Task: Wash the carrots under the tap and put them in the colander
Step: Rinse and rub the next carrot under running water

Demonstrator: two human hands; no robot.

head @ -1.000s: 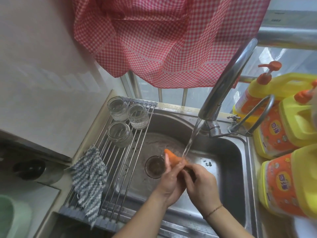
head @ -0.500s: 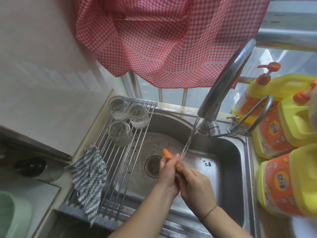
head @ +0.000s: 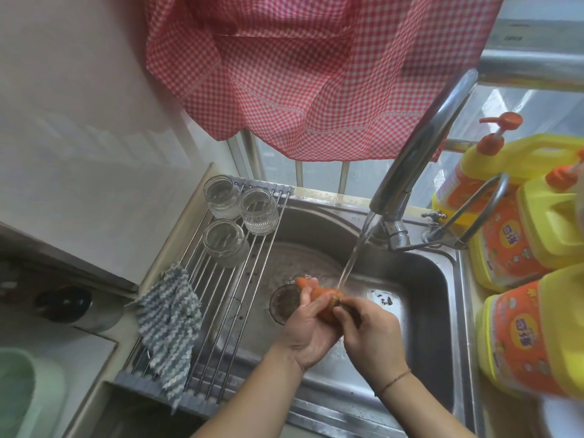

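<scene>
Both hands on one carrot (head: 319,298), held over the sink (head: 420,279) just right of the drain (head: 286,303). Left hand (head: 311,333) cups it from below, fingers curled round the middle. Right hand (head: 371,338) pinches the thick stem end, fingers bent over it. Tip pointing away from the body, towards the far-left of the drain.

Tap (head: 417,150) running; stream (head: 355,248) lands right on the carrot's upper side, so rinse is in progress, by the look of it.

Left of the drain: roll-up rack (head: 221,279) across the sink edge with three glass jars (head: 226,243) and a striped cloth (head: 169,320). Right of the drain, on the counter: yellow detergent jugs (head: 531,327).

Risks:
- wet carrot, two-point grip only; a slip drops it onto the drain strainer, which looks dirty → rewash
- stream hitting the carrot could splash towards the jars
- can't identify a colander for certain; green object (head: 15,390) at far left of the drain may be it. If so, carrying there drips over the counter.
</scene>
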